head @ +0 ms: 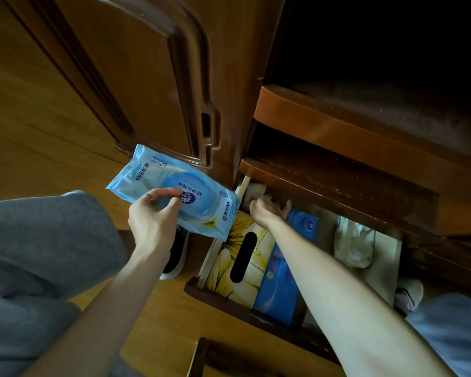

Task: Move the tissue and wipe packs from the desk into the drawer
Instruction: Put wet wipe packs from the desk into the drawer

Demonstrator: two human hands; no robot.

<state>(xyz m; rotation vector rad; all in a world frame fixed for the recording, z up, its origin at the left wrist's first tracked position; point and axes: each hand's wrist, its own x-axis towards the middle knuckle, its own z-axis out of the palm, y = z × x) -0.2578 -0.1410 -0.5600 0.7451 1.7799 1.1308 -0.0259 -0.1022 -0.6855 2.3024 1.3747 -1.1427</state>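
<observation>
A home room is being shown: dark carved wooden furniture with a panelled cabinet door [136,77] is being seen above a wood floor [25,126], and household tissue boxes [242,265] are being kept in an open drawer [199,289].

The wipe pack [174,194] at centre frame is glossy, crinkled blue plastic film. The cabinet door [136,77] at upper left is dark varnished wood with a sheen. The open drawer [201,291] at lower centre has a paler, matt inside, and grey trousers [44,254] at left look like soft cloth.
</observation>
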